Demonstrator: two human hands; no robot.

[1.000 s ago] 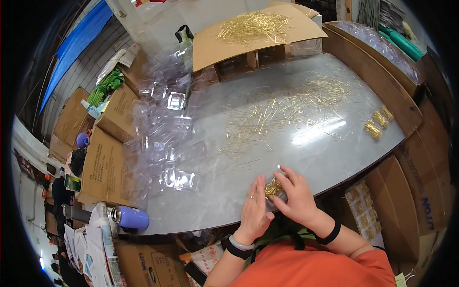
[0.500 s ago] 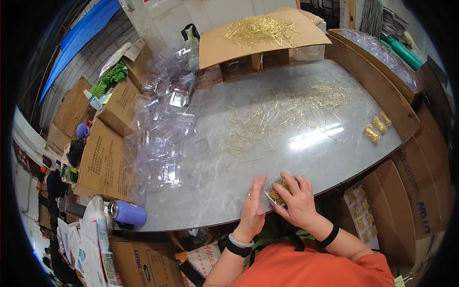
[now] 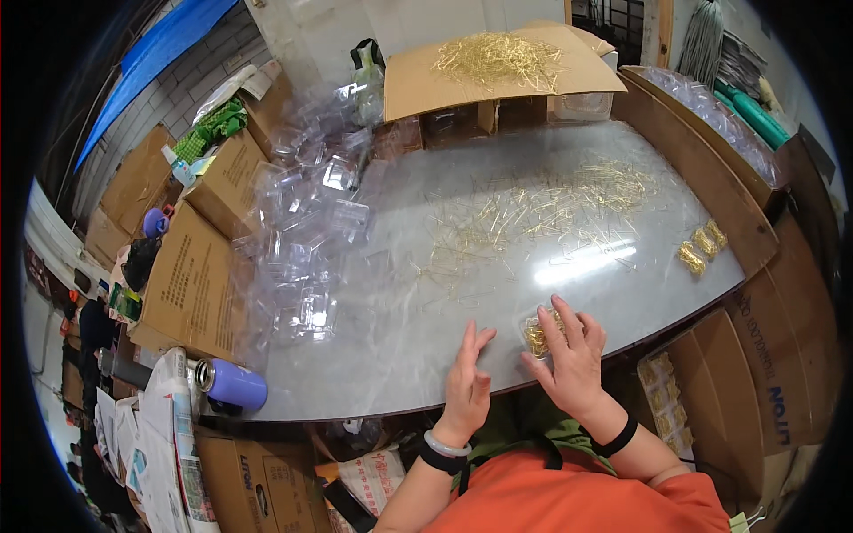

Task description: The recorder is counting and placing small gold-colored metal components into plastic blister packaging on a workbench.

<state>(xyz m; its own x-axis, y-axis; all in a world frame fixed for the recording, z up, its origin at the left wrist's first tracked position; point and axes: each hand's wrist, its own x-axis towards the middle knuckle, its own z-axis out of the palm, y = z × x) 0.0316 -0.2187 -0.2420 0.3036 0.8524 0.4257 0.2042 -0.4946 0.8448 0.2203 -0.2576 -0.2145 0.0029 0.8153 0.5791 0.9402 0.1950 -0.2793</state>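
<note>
Parted fingers of the person's right hand lie across the right side of a clear pack of gold wire pieces; whether they grip it cannot be told. Left of them, apart from the pack, the left hand holds nothing, its fingers loosely extended. Beyond both hands' fingers, loose gold wires scatter over a grey tabletop; farther left, clear plastic packaging is heaped.

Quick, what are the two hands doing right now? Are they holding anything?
Left hand: open, holding nothing.
Right hand: over the small clear box of gold wires; whether it grips cannot be told.
</note>
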